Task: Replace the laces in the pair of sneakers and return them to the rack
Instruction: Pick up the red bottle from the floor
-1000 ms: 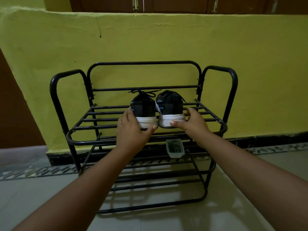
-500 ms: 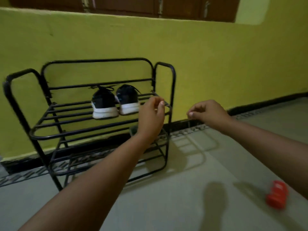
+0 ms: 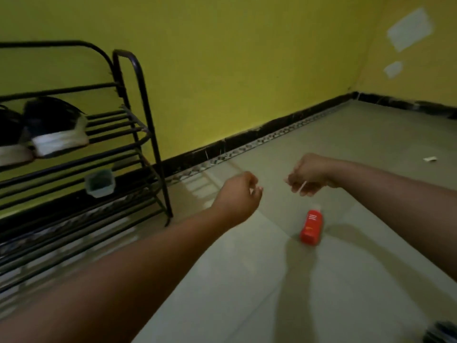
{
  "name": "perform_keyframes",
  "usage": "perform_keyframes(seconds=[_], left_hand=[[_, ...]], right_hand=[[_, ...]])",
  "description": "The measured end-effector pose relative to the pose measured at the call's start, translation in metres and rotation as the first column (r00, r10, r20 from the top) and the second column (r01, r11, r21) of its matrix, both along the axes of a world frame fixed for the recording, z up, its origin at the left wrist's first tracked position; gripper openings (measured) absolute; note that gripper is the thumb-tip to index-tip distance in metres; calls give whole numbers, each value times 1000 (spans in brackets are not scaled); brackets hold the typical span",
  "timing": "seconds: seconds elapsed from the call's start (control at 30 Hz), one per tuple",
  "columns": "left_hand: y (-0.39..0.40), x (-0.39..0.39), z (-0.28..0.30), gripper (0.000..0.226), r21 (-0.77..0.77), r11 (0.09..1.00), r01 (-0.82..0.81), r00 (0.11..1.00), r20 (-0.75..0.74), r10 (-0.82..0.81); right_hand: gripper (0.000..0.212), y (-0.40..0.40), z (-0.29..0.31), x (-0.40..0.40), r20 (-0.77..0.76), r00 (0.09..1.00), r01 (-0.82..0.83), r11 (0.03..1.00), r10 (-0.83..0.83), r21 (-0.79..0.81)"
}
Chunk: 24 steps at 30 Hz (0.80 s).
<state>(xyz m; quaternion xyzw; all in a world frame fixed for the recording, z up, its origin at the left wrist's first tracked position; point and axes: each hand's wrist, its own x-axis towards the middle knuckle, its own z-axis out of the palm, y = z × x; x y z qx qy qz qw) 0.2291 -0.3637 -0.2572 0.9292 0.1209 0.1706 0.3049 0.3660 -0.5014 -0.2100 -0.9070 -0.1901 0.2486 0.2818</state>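
Black sneakers (image 3: 53,127), white soles, side by side on rack (image 3: 138,100) top shelf, heels outward.

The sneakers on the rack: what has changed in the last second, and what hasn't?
Both hands let go of the sneakers and drew away to the right of the rack. The left hand and right hand now hover over the floor near a red bottle, fingers loosely curled; whether the right holds anything is blurred. The view swung right too. The sneakers stayed side by side on the top shelf.
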Motion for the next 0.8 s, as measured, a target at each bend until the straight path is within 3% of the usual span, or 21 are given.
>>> perform_keyframes(seconds=[0.13, 0.27, 0.33, 0.4, 0.53, 0.63, 0.8], left_hand=[[-3, 51, -68, 45, 58, 984, 170, 968, -198, -155], [3, 85, -153, 54, 86, 963, 257, 907, -364, -210], [7, 92, -186, 59, 114, 947, 300, 883, -409, -230], [13, 104, -215, 63, 149, 922, 357, 862, -434, -263], [18, 116, -268, 68, 205, 851, 483, 808, -479, -344], [20, 121, -302, 67, 209, 835, 509, 796, -484, -364], [21, 122, -317, 60, 206, 838, 505, 805, -461, -373]], right_hand=[[32, 4, -59, 62, -56, 989, 126, 977, -137, -171], [36, -10, -134, 100, 107, 963, 270, 920, -249, -283], [30, -24, -164, 105, 116, 956, 293, 902, -270, -317], [33, -34, -190, 113, 25, 943, 320, 888, -331, -332], [47, -40, -230, 124, -154, 834, 484, 837, -529, -255], [65, -36, -256, 139, -172, 786, 549, 799, -594, -247], [67, -29, -282, 149, -165, 787, 546, 795, -595, -263]])
